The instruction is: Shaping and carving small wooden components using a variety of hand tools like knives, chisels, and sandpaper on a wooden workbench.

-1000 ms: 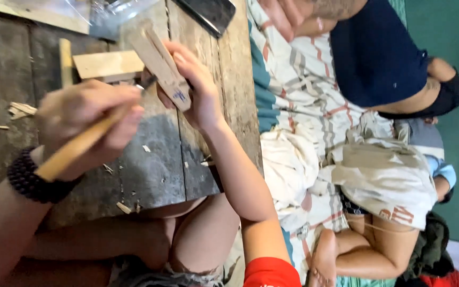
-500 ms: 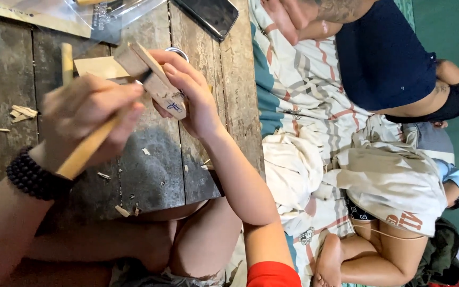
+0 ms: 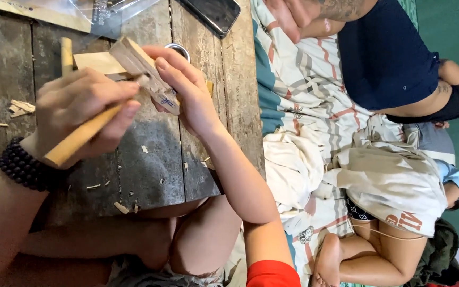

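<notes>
A wooden block (image 3: 147, 79), long axis slanted toward the upper left, is clamped by right hand (image 3: 187, 87) fingers; a wooden-handled tool (image 3: 81, 135) is gripped in the left hand (image 3: 78, 114). Both are raised nearer the camera than before.

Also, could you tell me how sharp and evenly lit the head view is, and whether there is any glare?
Head view: both hands, left hand and right hand, and the wooden piece look sharp; soft daylight, no hard shadows; pale glare on the clear plastic sheet; the picture seems turned sideways.

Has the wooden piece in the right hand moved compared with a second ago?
Yes. The wooden piece has shifted slightly toward the phone, judged against the plank seams.
</notes>
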